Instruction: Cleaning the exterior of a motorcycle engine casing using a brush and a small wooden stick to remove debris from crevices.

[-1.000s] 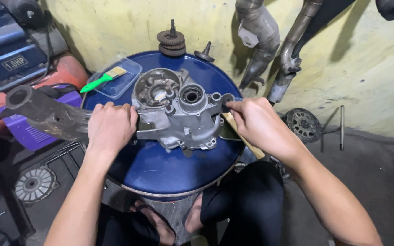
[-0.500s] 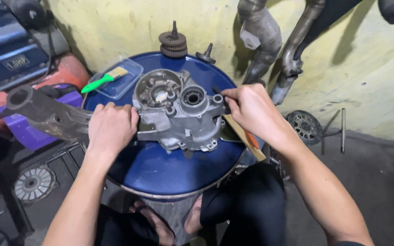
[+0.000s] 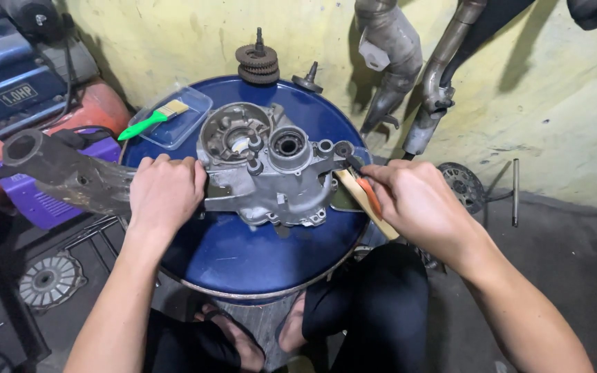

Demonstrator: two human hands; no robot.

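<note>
Far left, one dark, grimy metal arm [image 3: 63, 173] pokes in over the rim of the blue drum top [image 3: 243, 255], which serves as the counter here. Behind it sits one clear plastic tray [image 3: 174, 121] with one green-handled brush [image 3: 153, 121] lying across it. The left hand [image 3: 166, 193] presses down flat, fingers together, on the left edge of the one grey engine casing [image 3: 267, 169], which lies in the middle of the drum top with two round openings facing up. At the back rim, one stack of gears [image 3: 257, 63] stands upright, and just beside it one small shaft piece [image 3: 308, 79]. On the right, the right hand [image 3: 419, 204] has its fingers clamped on one thin tool [image 3: 352, 163], its tip touching the casing's right-hand lug; a wooden stick [image 3: 364, 202] with an orange strip lies beneath that hand. Against the yellow wall, two exhaust pipes [image 3: 392, 59] hang side by side.
</note>
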